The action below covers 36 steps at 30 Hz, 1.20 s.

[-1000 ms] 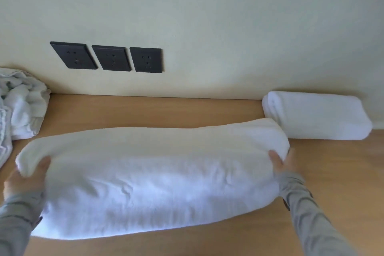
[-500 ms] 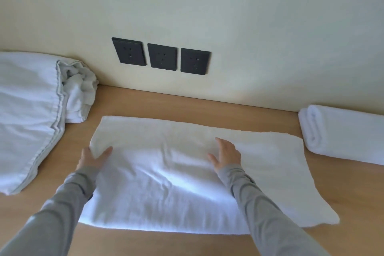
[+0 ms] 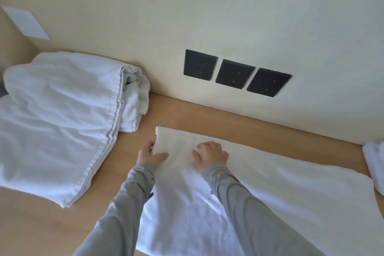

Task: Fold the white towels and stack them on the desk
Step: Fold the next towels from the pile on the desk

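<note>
While the left hand [image 3: 150, 155] pinches the left end of the white towel [image 3: 291, 189], thumb on top, the right hand [image 3: 209, 155] rests flat on the cloth just beside it, fingers loosely spread. That towel lies across the wooden desk [image 3: 176, 114] from centre to lower right. A rumpled linen heap [image 3: 58, 120] fills the left of the frame, near the towel's end but apart. A folded towel [image 3: 374, 164] sits at the right edge, and three black sockets [image 3: 236, 74] line the wall above.
</note>
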Motion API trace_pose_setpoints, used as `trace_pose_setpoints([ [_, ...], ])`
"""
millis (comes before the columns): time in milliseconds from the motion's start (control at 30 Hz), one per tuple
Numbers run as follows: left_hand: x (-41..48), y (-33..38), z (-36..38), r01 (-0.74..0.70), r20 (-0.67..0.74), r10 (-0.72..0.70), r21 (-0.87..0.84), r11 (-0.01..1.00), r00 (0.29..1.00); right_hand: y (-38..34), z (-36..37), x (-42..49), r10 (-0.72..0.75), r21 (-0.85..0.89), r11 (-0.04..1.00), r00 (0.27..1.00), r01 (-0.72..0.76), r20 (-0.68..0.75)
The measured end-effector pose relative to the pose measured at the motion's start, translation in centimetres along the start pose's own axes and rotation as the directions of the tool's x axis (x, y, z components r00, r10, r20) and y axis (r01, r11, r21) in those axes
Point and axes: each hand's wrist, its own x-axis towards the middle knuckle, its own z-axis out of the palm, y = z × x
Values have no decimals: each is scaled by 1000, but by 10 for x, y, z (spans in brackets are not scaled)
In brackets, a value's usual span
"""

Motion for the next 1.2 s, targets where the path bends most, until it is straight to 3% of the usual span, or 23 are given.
trace_pose_setpoints([
  [100, -16, 5, 6, -180, 52, 179, 14, 984, 982, -24, -14, 16, -21, 299, 954, 998, 36, -54],
  [200, -26, 5, 7, -272, 97, 270, 11, 962, 958, -44, -36, 26, -193, 352, 914, 979, 203, -63],
  [333, -30, 3, -1, -344, 140, 335, 46, 938, 932, -55, -63, 27, -312, 527, 824, 943, 209, 114],
  [467, -32, 6, -3, -263, 128, 268, -54, 963, 955, -46, -84, 17, -337, 462, 846, 938, 267, 75],
  [567, -21, 12, -5, -15, 113, 41, -225, 974, 993, -34, -92, -1, -377, 503, 800, 926, 326, -1],
  [633, -9, 16, -9, 70, 181, -44, -140, 988, 982, -23, -93, -15, -411, 551, 754, 911, 357, -27],
  [700, 0, 18, -10, 30, 234, -42, 53, 998, 971, -15, -94, -28, -409, 601, 718, 911, 352, -46],
  [767, 5, 22, -9, -1, 176, -29, 169, 986, 984, -10, -98, -36, -367, 668, 680, 929, 303, -47],
  [867, 2, 34, -8, -31, 107, 19, 113, 993, 994, -9, -116, -46, -407, 712, 650, 913, 267, 29],
  [967, -15, 59, -6, -124, 173, 127, -28, 992, 977, -18, -136, -50, -479, 707, 667, 862, 237, 164],
  [1067, -48, 82, 0, -201, 275, 242, -170, 965, 930, -33, -137, -44, -325, 628, 731, 946, 266, -21],
  [1200, -79, 89, 2, -254, 308, 341, -289, 923, 888, -44, -135, -47, -268, 702, 635, 944, 322, -191],
])
